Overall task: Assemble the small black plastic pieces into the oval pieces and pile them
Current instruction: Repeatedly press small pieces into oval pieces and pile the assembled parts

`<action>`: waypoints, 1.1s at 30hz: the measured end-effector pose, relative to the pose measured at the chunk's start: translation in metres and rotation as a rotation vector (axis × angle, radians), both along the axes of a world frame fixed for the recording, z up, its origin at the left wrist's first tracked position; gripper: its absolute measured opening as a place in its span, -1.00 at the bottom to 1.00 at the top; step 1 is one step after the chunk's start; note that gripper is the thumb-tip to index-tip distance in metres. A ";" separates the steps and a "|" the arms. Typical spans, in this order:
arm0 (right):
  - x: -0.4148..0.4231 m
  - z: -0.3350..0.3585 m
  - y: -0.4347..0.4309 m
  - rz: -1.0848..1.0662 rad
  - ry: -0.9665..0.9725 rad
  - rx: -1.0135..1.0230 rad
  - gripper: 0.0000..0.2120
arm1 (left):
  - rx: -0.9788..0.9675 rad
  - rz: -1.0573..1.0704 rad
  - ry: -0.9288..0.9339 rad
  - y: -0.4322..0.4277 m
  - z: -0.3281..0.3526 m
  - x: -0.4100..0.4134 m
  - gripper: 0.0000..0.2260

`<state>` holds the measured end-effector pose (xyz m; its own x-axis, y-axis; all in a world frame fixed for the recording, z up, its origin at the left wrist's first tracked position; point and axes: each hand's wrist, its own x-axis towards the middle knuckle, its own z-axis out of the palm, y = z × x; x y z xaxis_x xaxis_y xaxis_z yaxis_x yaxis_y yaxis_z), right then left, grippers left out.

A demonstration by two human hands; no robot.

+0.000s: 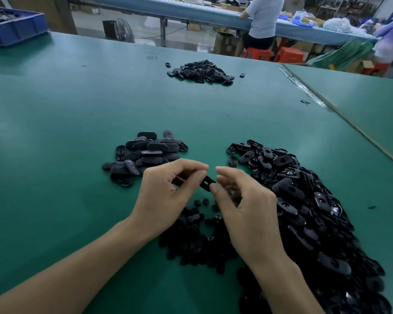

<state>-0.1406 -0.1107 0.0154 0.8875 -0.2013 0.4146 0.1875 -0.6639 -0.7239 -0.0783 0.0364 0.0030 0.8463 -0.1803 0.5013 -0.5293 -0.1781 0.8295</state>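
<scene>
Item in hand: one oval piece [208, 182], pinched at its left end by my left hand [166, 196]. Its long axis runs left to right, slanting down toward my right hand [247, 211], with the slotted free end at that thumb. Right hand: fingers curled, thumb and forefinger bracketing that end; whether they carry a small piece I cannot tell. Stock: small black pieces [191, 234] under both hands, loose ovals [304, 200] heaped right, what I take for the finished pile [145, 152] just beyond my left knuckles.
</scene>
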 end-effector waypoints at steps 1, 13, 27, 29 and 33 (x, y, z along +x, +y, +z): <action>0.000 0.000 -0.002 -0.003 0.011 0.044 -0.78 | -0.002 -0.002 -0.005 0.000 0.000 0.000 -0.83; 0.000 0.001 0.001 0.001 0.040 0.202 -0.91 | 0.011 -0.083 0.033 0.002 -0.003 0.003 -0.76; -0.004 0.002 0.002 0.009 0.351 -0.466 -0.69 | -0.082 0.024 0.083 0.002 -0.006 0.007 -0.78; -0.004 0.003 0.002 0.011 0.351 -0.464 -0.75 | -0.054 0.026 0.075 0.002 -0.006 0.006 -0.72; -0.003 0.002 0.000 -0.014 0.316 -0.410 -0.82 | -0.037 0.045 0.089 0.002 -0.006 0.005 -0.69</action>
<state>-0.1438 -0.1109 0.0177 0.9806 -0.0912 0.1736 -0.0094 -0.9060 -0.4231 -0.0731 0.0381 -0.0030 0.8948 -0.1236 0.4290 -0.4449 -0.1686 0.8796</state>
